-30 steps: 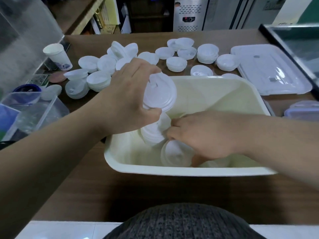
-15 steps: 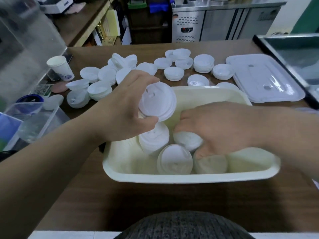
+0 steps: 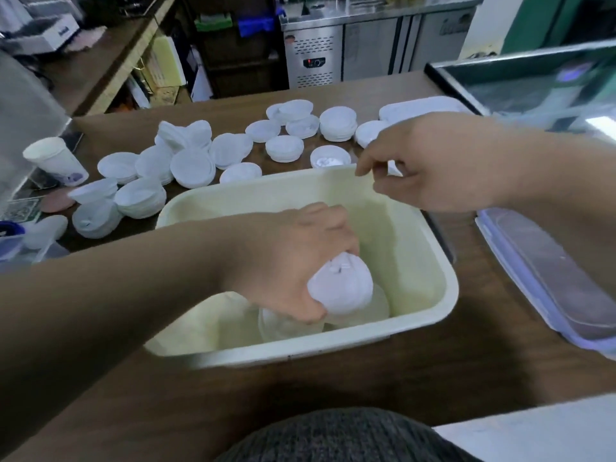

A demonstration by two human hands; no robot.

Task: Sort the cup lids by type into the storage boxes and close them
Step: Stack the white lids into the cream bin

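A cream storage box (image 3: 266, 190) stands on the brown table in front of me. My left hand (image 3: 290, 261) reaches down into it and grips a stack of white cup lids (image 3: 343, 285), tilted toward the box's near side. More lids (image 3: 283, 326) lie on the box floor under that hand. My right hand (image 3: 426, 168) hovers above the box's far right corner with loosely curled fingers, and I see nothing in it. Several piles of loose white lids (image 3: 193, 165) are spread on the table behind the box.
A clear box lid (image 3: 550, 271) with a bluish rim lies right of the box. A white box lid (image 3: 420, 106) lies at the far right, partly hidden by my right arm. A paper cup (image 3: 56, 161) and a clear container (image 3: 20, 248) stand at the left.
My left hand has lowered its lid stack from above the box down into it. My right hand has come up out of the box and moved to the far right corner.
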